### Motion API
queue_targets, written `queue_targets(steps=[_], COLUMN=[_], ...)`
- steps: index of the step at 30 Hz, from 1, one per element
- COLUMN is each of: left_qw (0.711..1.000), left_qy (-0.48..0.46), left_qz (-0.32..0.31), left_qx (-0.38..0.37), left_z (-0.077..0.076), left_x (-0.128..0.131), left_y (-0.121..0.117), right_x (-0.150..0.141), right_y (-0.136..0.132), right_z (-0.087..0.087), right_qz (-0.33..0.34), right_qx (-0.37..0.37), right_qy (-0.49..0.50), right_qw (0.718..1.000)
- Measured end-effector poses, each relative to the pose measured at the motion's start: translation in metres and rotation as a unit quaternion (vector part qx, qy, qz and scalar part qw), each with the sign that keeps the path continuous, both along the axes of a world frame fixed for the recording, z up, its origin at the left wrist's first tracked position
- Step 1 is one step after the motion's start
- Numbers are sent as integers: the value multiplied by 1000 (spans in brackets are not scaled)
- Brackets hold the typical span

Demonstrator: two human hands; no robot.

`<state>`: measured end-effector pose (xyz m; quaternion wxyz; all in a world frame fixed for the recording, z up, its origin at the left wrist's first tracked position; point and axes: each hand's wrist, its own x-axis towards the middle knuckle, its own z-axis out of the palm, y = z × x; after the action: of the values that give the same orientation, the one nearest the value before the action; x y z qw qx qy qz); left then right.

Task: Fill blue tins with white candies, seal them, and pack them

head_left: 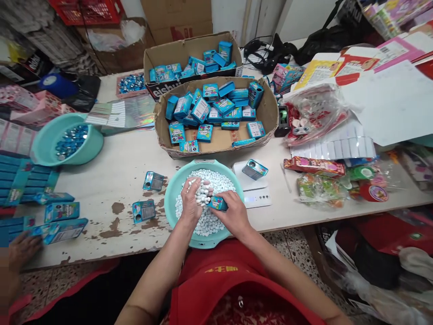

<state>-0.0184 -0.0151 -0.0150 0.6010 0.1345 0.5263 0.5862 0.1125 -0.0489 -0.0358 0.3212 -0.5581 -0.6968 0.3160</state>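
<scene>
A teal basin (171, 212) full of small white round candies (211, 223) sits at the table's front edge. Over it, my left hand (191, 201) is cupped around a heap of these candies, held against the opening of a small blue tin (218, 203). That tin lies tilted in my right hand (234, 212), its open end towards my left palm. On a white scale (259, 198) just to the right stands another blue tin (255, 169). Left of the basin are two more tins with round holes in their tops, one farther back (154, 180) and one nearer (144, 211).
Behind the basin, a cardboard box (216, 151) holds many blue tins, with a second box (149, 58) behind it. A teal bowl (94, 146) of shiny lids stands left. Another person's hand (25, 248) is beside tins at far left. Packets and papers (385, 104) crowd the right.
</scene>
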Motion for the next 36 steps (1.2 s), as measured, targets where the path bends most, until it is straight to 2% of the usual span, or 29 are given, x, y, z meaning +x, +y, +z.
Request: queue_targets(steps=[5, 9, 13, 23, 31, 36], left_qw=[998, 997, 996, 990, 988, 987], left_qy=[3, 3, 27, 93, 106, 114], left_qz=[64, 47, 24, -3, 33, 28], left_qx=[25, 61, 85, 105, 107, 114], left_z=[5, 12, 17, 16, 20, 19], left_x=[0, -2, -2, 3, 9, 11], left_y=[5, 8, 10, 12, 12, 12], right_x=[-6, -5, -5, -2, -1, 0], right_y=[6, 8, 11, 15, 16, 15], right_z=[11, 18, 18, 17, 20, 20], right_qz=[0, 11, 16, 12, -2, -6], right_qx=[8, 15, 0, -28, -23, -27], right_qy=[4, 1, 5, 37, 51, 57], right_qw=[1000, 1000, 1000, 999, 998, 998])
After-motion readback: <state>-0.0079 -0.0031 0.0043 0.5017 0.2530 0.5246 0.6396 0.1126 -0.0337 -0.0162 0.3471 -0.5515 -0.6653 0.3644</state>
